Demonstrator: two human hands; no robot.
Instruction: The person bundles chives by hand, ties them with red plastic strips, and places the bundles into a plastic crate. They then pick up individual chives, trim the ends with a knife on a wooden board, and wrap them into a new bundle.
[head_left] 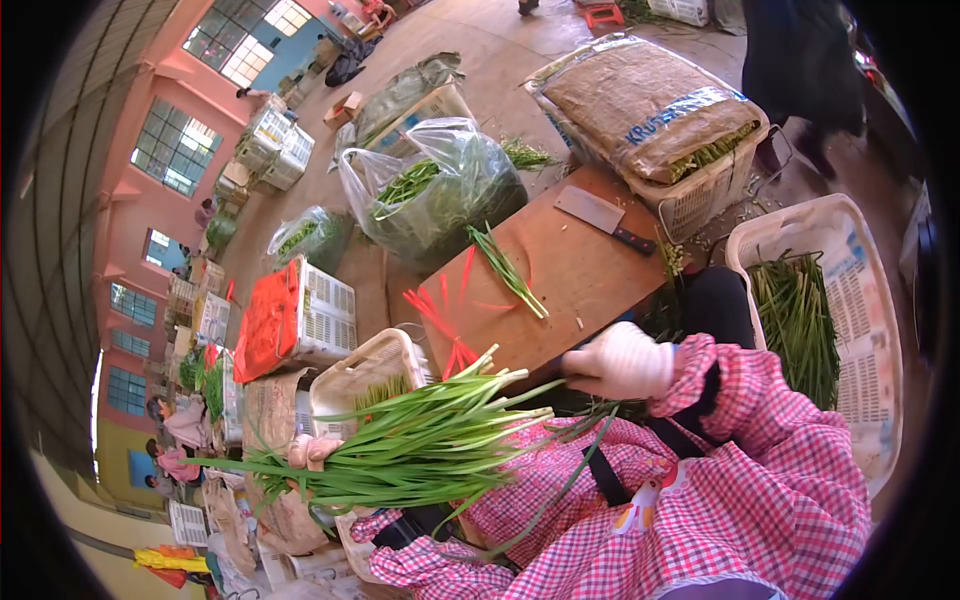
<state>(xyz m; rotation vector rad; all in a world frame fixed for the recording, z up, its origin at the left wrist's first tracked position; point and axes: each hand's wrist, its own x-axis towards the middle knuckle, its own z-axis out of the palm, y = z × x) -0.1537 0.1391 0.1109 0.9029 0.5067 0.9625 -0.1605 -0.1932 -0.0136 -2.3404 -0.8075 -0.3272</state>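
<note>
A large bunch of garlic chives (420, 440), long flat green leaves with pale cut ends, lies across my lap. My left hand (313, 452) is closed around its leafy end; the leaves cover part of the fingers. The pale ends point right, toward my right hand (622, 362). That hand wears a white glove, its fingers curled together around a thin chive stalk at the edge of the bunch. Beyond it is a wooden board (560, 270) with a few loose chives (508, 272), red ties (455, 315) and a cleaver (604, 217) with a dark handle.
At right stands a white crate (880, 340) holding chives (797, 325). A sack-covered crate (740, 190) is beyond the board. Clear plastic bags (450, 215) of greens sit on the floor. Left are a red-covered crate (325, 315) and a small basket (330, 385). Other people sit far left.
</note>
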